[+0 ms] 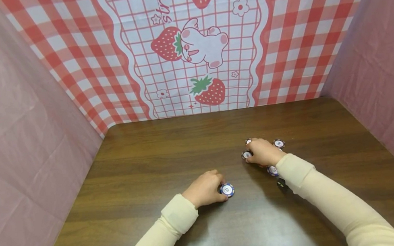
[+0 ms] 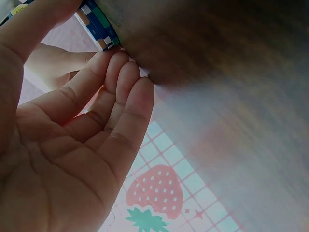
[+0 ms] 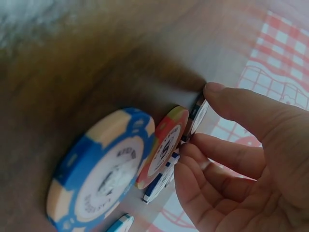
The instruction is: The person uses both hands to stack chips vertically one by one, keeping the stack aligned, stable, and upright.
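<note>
On the wooden table, my left hand (image 1: 204, 189) holds a short stack of blue poker chips (image 1: 227, 190) by its edge, between thumb and fingertips. The left wrist view shows the side of this chip stack (image 2: 99, 29), with blue, white and green bands. Farther right, my right hand (image 1: 266, 151) pinches a black poker chip (image 1: 247, 155) that lies flat. In the right wrist view the black chip (image 3: 198, 116) sits between thumb tip and index finger. Close by are a red-and-yellow chip (image 3: 164, 147) and a blue-and-cream chip (image 3: 104, 179).
Another dark chip (image 1: 248, 142) lies just beyond the right fingers, and one more chip (image 1: 279, 143) past the knuckles. A blue chip (image 1: 272, 170) and a shaded dark chip (image 1: 282, 184) lie by the right wrist. A checked cloth (image 1: 96, 69) hangs behind the table (image 1: 132, 163).
</note>
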